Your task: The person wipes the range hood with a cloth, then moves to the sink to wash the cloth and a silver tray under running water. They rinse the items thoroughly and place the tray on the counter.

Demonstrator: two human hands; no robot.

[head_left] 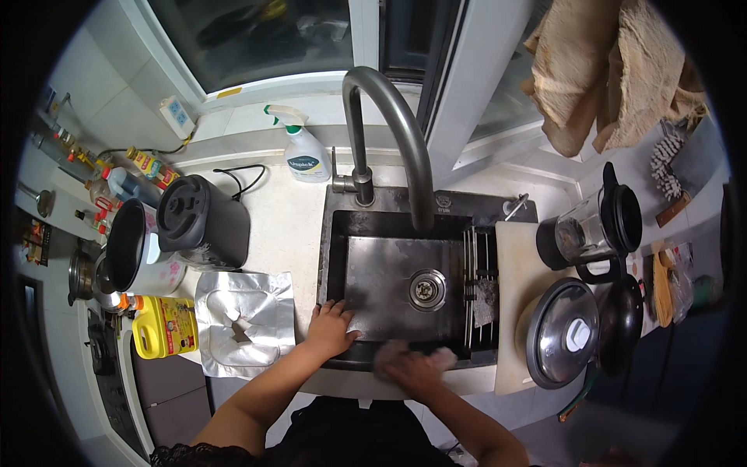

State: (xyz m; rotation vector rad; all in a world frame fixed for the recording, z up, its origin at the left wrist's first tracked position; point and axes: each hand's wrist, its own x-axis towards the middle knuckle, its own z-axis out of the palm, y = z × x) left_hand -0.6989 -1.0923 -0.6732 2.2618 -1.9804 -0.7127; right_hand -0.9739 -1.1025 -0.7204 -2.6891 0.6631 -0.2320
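The left hand (331,327) lies flat and spread on the sink's (389,272) near left rim, grasping nothing, just bracing. The right hand (412,367), blurred with motion at lower centre, is clenched around a pale cloth (443,358) pressed to the sink's front edge.

The dark basin looks bare and patchy-wet around the drain (427,289), so I'd say the scrubbing is well along at the front, with the back wall and the rack (481,288) on the right not visibly dealt with. No water runs from the curved tap (389,132).

Right of the sink, a cutting board (517,257) carries a pot lid (562,333). On the surface to the left lie a foil sheet (245,323) and a yellow bottle (163,327). A spray bottle (303,152) stands behind, top centre.
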